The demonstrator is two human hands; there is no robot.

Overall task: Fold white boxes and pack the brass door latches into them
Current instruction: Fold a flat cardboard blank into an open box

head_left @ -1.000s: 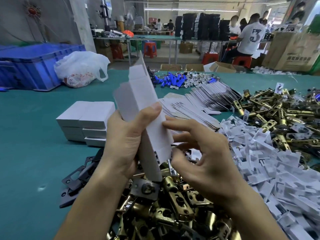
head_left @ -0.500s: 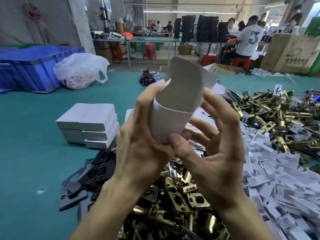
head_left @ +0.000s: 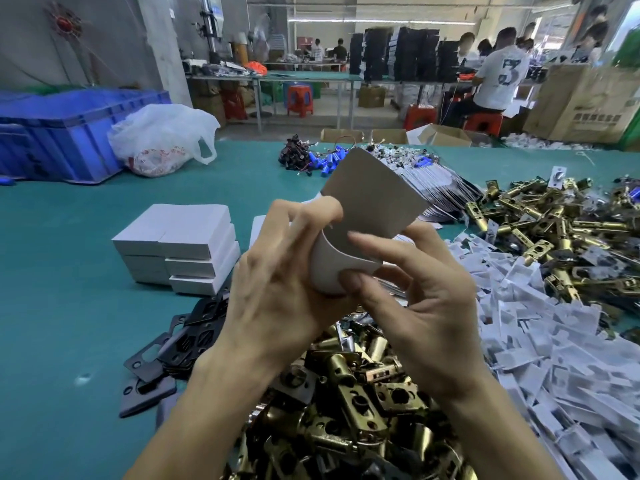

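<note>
A white cardboard box blank (head_left: 370, 202) is held up over the table, bent into a curve with its grey inside facing me. My left hand (head_left: 277, 282) grips its left side, thumb on the upper edge. My right hand (head_left: 415, 299) pinches its lower edge from the right, thumb and forefinger on the fold. Below my hands lies a heap of brass door latches (head_left: 346, 403). A second heap of latches (head_left: 554, 230) lies at the far right. Folded white boxes (head_left: 183, 244) are stacked to the left.
Black strike plates (head_left: 173, 348) lie left of the near heap. White card inserts (head_left: 554, 334) cover the right side. Flat box blanks (head_left: 440, 192) fan out behind my hands. A blue crate (head_left: 65, 133) and a white plastic bag (head_left: 162, 136) stand at the far left. People work at tables behind.
The flat blank was turned and bent into a curve between both hands. My hands rose a little, then shifted their grip, the right hand sliding down to the blank's lower edge.
</note>
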